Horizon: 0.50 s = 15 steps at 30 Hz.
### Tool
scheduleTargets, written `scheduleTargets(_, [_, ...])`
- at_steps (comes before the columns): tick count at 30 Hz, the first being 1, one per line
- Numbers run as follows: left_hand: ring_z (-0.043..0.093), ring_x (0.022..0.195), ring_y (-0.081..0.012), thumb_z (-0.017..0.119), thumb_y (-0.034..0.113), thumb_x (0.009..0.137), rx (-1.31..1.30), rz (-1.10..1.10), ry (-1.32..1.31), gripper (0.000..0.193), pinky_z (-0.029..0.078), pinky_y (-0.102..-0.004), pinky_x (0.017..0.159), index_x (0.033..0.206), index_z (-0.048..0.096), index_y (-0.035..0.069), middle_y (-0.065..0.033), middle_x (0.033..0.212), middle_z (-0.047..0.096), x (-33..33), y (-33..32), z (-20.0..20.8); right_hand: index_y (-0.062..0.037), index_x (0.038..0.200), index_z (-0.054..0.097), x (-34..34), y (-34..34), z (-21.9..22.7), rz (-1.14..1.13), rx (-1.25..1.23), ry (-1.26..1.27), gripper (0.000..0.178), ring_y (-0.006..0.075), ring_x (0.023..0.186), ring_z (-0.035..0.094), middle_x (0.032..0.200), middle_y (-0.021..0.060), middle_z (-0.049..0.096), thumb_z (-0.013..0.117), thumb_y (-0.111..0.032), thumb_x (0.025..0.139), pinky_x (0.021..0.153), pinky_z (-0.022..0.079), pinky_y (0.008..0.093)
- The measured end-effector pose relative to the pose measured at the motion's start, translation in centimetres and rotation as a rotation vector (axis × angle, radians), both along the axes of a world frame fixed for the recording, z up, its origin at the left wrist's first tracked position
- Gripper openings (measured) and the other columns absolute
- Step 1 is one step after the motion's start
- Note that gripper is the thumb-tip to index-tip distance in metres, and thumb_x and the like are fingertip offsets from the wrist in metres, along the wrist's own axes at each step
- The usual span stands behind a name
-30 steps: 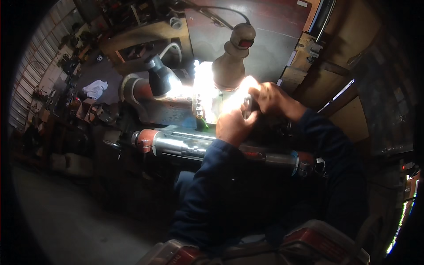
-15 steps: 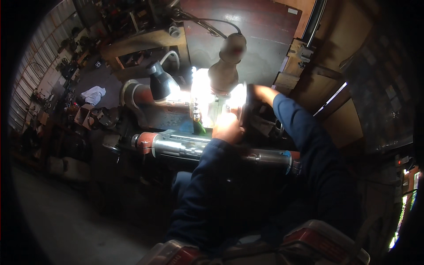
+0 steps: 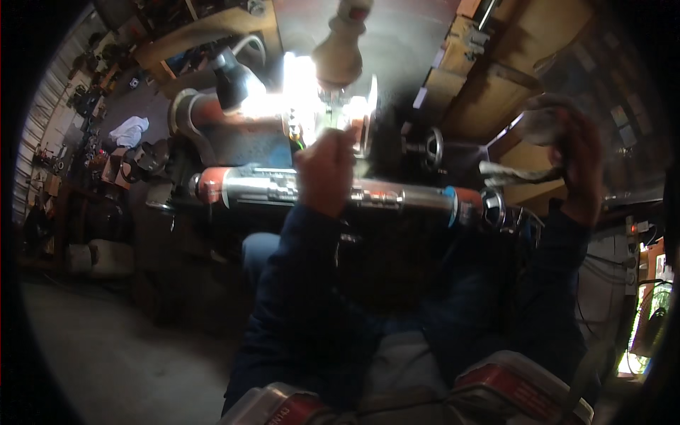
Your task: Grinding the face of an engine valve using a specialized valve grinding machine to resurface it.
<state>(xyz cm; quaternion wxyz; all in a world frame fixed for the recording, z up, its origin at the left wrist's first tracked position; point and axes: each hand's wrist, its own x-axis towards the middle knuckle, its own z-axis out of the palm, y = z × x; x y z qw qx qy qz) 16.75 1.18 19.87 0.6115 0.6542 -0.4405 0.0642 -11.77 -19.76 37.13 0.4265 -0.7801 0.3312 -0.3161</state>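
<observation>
Two hands are up by a big dark machine in the top half of the frame. The biggest thing is the long shiny metal bar (image 3: 333,193) with red ends. It lies flat and runs from the left of the frame to the right, just under the bright spot. Above it, in the upper middle, a small black lamp (image 3: 230,71) throws very strong light on a round metal part (image 3: 365,124) held in the machine. The glare hides most of that part. The left hand (image 3: 327,173) is in the middle of the frame, right in front of the bar and just below the round part. Its fingers are curled, but I cannot tell if it grips anything. It is much the nearer hand to the bright part. The right hand (image 3: 577,166) is far off at the upper right, well apart from the part. It is closed on a crumpled grey rag (image 3: 528,152) that sticks out to the left, toward the machine. A small black handwheel (image 3: 432,145) sits between the round part and the rag.
</observation>
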Motion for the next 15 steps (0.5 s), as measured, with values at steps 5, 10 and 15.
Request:
scheduleTargets(5, [0.066, 0.059, -0.0157, 0.049, 0.004, 0.102, -0.258, 0.081, 0.087, 0.016, 0.051, -0.0299, 0.057, 0.104, 0.064, 0.000, -0.0102, 0.086, 0.070, -0.4, 1.9, 0.5, -0.0036, 0.137, 0.061, 1.0, 8.6, -6.2, 0.082, -0.263, 0.009, 0.050, 0.0159, 0.087, 0.073, 0.115, 0.0161, 0.073, 0.057, 0.006, 0.088, 0.066, 0.059, 0.0293])
scheduleTargets(10, [0.067, 0.061, -0.0140, 0.049, -0.003, 0.096, -0.235, 0.202, 0.016, 0.016, 0.052, -0.0273, 0.059, 0.103, 0.064, 0.001, -0.0090, 0.090, 0.071, 0.4, 2.4, 0.0, 0.0063, 0.135, 0.056, 8.7, 14.8, -17.5, 0.345, -0.765, 0.254, 0.048, 0.0422, 0.119, 0.060, 0.124, 0.0305, 0.061, 0.062, -0.006, 0.089, 0.104, 0.047, 0.0461])
scheduleTargets(15, [0.068, 0.060, -0.0146, 0.054, -0.006, 0.091, -0.230, 0.104, 0.053, 0.016, 0.052, -0.0276, 0.058, 0.099, 0.065, 0.003, -0.0083, 0.088, 0.072, 0.8, 2.5, -1.1, 0.0064, 0.117, 0.064, 13.0, 16.9, -21.3, 0.142, -1.117, 0.360, 0.035, 0.0350, 0.111, 0.062, 0.111, 0.0233, 0.066, 0.050, -0.013, 0.091, 0.103, 0.044, 0.0428])
